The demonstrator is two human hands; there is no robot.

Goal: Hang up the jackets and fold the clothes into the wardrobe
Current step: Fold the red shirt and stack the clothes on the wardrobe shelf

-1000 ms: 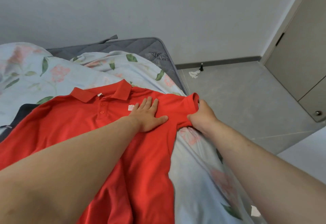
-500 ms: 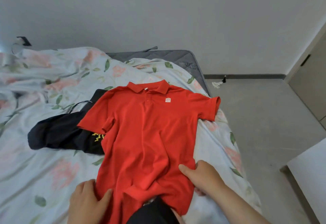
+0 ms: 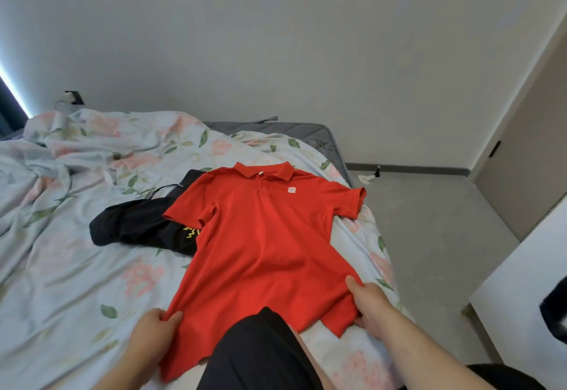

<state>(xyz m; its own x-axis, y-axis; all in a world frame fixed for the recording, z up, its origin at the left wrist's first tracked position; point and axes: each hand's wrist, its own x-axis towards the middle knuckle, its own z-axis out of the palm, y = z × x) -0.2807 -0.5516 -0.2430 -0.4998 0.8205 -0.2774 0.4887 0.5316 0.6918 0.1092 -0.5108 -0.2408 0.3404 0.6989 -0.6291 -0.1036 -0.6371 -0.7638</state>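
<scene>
A red polo shirt (image 3: 264, 236) lies face up and spread out on the bed, collar towards the far wall. My left hand (image 3: 155, 330) pinches the shirt's lower left hem. My right hand (image 3: 368, 300) grips the lower right side of the shirt, thumb on top. A black garment with a yellow print (image 3: 144, 225) lies partly under the shirt's left sleeve. My knee in black shorts (image 3: 257, 353) covers the middle of the hem.
The bed carries a crumpled floral sheet (image 3: 76, 267) over a grey mattress (image 3: 291, 129). Bare grey floor (image 3: 429, 236) runs along the bed's right side. A beige door (image 3: 527, 159) stands at the right and a white surface (image 3: 521, 313) at the near right.
Both hands left the shirt's chest and right sleeve and came down to its hem. The view pulled back; the shirt now lies flatter and more stretched out.
</scene>
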